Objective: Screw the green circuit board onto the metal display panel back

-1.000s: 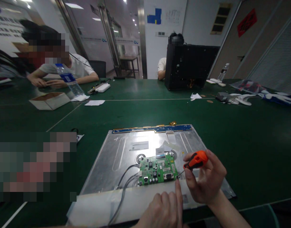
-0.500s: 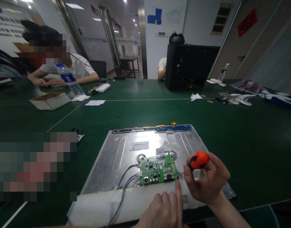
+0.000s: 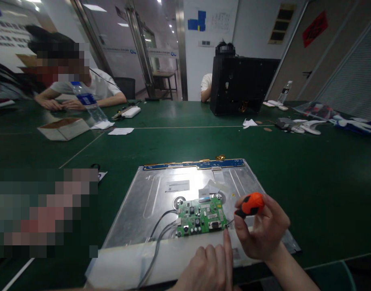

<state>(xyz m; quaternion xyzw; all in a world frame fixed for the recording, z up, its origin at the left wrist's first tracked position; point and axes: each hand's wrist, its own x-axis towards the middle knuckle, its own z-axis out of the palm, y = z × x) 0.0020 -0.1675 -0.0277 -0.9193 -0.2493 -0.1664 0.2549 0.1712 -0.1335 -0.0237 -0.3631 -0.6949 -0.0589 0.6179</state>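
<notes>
My right hand (image 3: 262, 230) grips a screwdriver (image 3: 252, 203) by its orange and black handle. Its thin shaft slants down to the near right corner of a green circuit board (image 3: 197, 216). My left hand (image 3: 208, 266) has its index finger stretched out, the tip touching or almost touching that same corner beside the screwdriver tip. The other fingers of this hand are bent, and nothing shows in them. Under the board lies a silver metal display panel (image 3: 155, 202), with a blue circuit strip (image 3: 191, 164) along its far edge. The screwdriver's very tip is too small to make out.
Grey and black cables (image 3: 159, 242) run from the board's left side over the panel's pale near strip. Farther off stand an open box (image 3: 63, 129), a tilted water bottle (image 3: 90, 101) and a black monitor-like case (image 3: 243, 85). Two people sit across the green table (image 3: 161, 143).
My right hand and the screwdriver handle have shifted slightly left, and the handle has turned a little. My left hand and the board stay in place.
</notes>
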